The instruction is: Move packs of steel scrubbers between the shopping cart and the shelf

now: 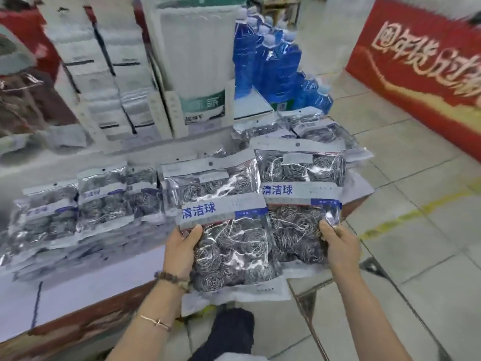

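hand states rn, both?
Left hand: grips the left scrubber pack.
Right hand: grips the right scrubber pack.

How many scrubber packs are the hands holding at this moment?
2. The left pack is gripped by the left hand; the right pack by the right hand. Further packs may be hidden behind them.

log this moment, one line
left hand: grips left scrubber pack | right hand: grips right scrubber pack | more packs: lying on shelf

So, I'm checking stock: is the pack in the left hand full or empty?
Full: steel scrubbers show through the scrubber pack above and below its label; the left hand grips it.
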Demonstrator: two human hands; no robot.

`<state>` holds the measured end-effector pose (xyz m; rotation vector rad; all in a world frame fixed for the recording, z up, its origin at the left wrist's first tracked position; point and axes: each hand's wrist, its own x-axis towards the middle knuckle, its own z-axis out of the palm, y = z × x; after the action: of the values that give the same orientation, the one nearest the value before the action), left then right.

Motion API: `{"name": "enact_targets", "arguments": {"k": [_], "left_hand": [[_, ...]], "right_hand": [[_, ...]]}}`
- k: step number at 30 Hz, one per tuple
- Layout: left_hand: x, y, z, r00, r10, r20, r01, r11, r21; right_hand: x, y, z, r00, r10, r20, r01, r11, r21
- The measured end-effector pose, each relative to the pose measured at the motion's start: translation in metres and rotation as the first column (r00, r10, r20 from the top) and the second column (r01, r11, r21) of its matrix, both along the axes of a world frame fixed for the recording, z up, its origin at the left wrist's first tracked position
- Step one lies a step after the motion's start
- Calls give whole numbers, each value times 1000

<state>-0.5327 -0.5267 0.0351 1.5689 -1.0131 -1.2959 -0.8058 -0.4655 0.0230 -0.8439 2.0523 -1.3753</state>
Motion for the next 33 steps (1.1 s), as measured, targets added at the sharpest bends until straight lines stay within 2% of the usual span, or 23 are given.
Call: {"name": "enact_targets", "arguments": {"k": [3,8,12,16,19,22,26,29,33], "left_hand": [[-34,-27,5,997,-36,-66,37,999,12],[-87,-89,6,995,-57,-79,57,998,4],[-126,-139,10,993,-56,-108,58,998,21],[-154,-185,13,995,-50,-87,53,998,32],[-168,-209,13,996,-38,-84,45,996,80],[-180,-226,4,996,-13,-86,24,991,134],[-198,-242,-3,999,40,-35,-33,983,181],[-212,-249,-7,994,96,-48,-82,968,236],[-229,-252,-8,985,173,12,-171,956,237]], "right_hand": [[-31,-19,1,996,-40,75,43,998,-40],[-83,-67,9,991,-108,77,114,991,-76],[-124,-110,21,988,-152,17,153,985,-83],[-160,-154,33,992,-127,-19,125,989,-83],[-182,-179,43,991,-136,22,137,989,-58],[-213,-202,41,993,-96,62,97,995,-10],[-241,-238,52,999,-24,38,21,996,84],[-258,-270,63,995,52,90,-62,991,115],[-281,-303,69,987,134,87,-147,975,168]]}}
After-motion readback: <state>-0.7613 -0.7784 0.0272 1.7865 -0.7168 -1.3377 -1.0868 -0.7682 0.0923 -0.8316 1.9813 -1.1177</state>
